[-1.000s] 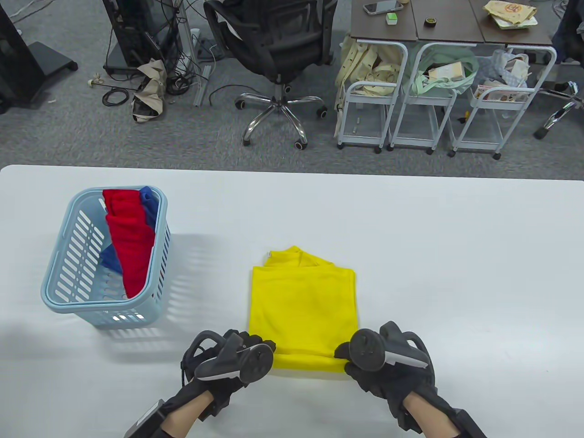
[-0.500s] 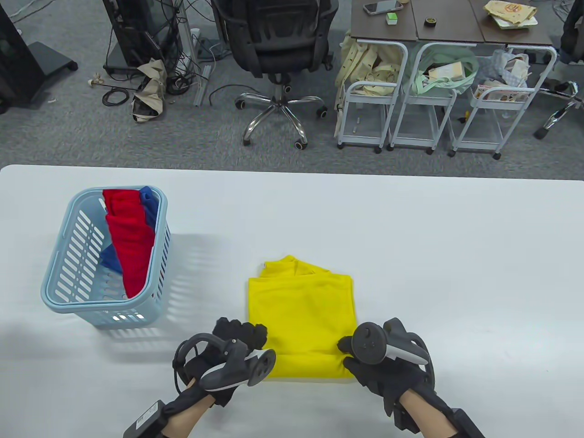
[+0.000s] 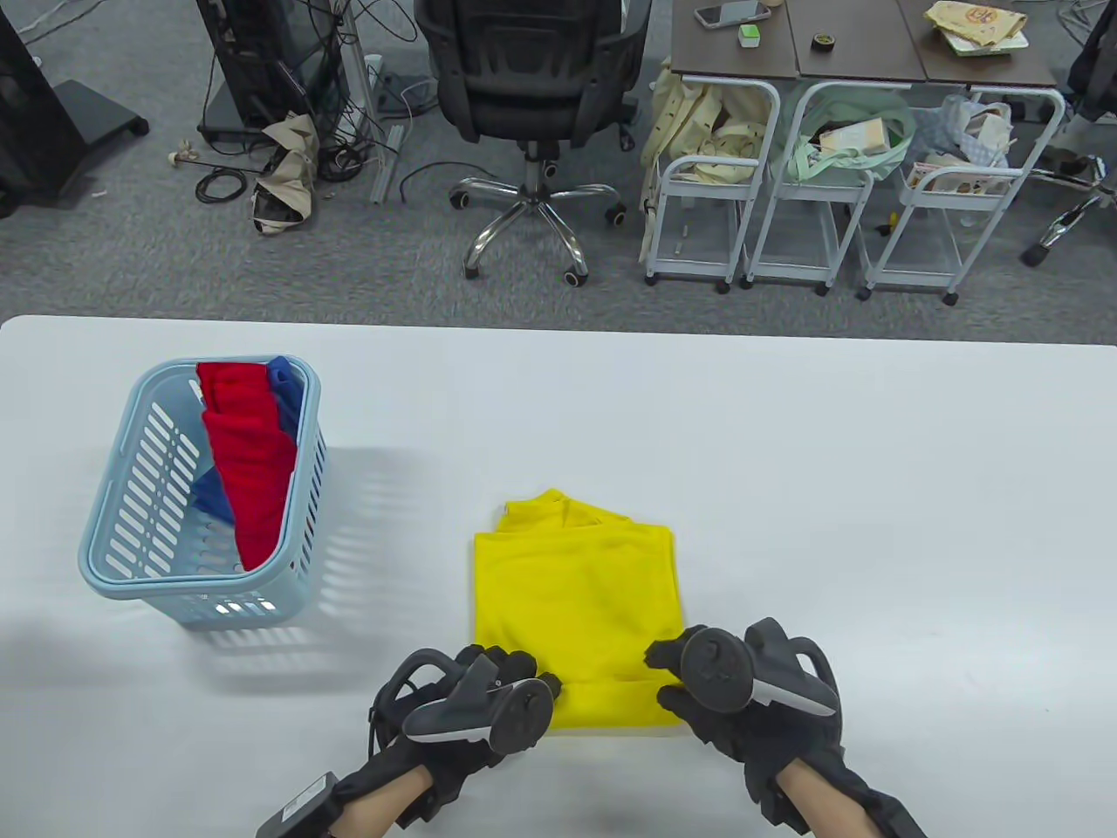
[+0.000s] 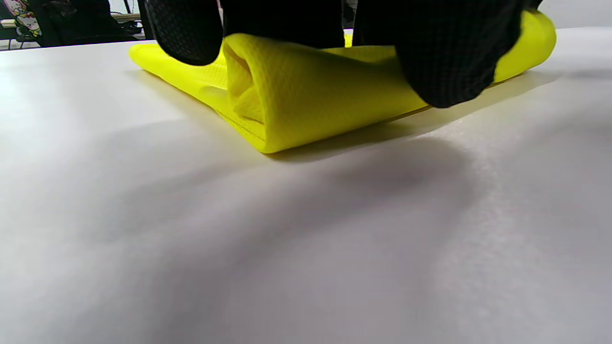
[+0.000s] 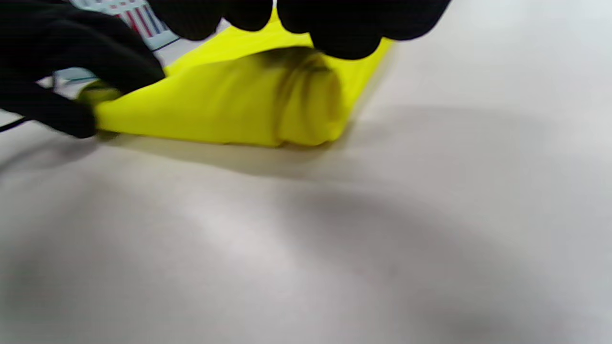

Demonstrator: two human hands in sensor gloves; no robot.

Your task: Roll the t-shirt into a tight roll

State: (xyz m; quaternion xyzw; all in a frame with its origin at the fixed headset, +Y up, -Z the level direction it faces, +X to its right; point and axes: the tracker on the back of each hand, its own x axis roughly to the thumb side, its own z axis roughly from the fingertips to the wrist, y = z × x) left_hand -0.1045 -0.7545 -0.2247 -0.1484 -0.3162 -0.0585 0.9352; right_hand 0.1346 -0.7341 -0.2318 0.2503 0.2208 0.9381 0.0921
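On the left of the white table (image 3: 785, 454) stands a pale blue slotted laundry basket (image 3: 131, 524) with red cloth (image 3: 249, 454) and blue cloth (image 3: 284, 388) in it, well apart from the work and probably there to take finished rolls.

Just right of it, near the table's front edge, the left hand (image 3: 462, 698) has its fingers (image 4: 454, 62) curled over the left end of the roll, thumb on the near side, gripping the cloth so that end turns evenly.

Between the hands lies the yellow t-shirt (image 3: 576, 594), folded to a narrow panel, collar end far from the person. Only its near hem is turned up into a short, thick roll (image 3: 611, 703); most of the panel lies flat, so the rolling looks barely begun.

The right hand (image 3: 742, 690) matches the left, fingers (image 5: 334, 28) hooked over the roll's right end and pinching it, which should keep the roll tight and straight.
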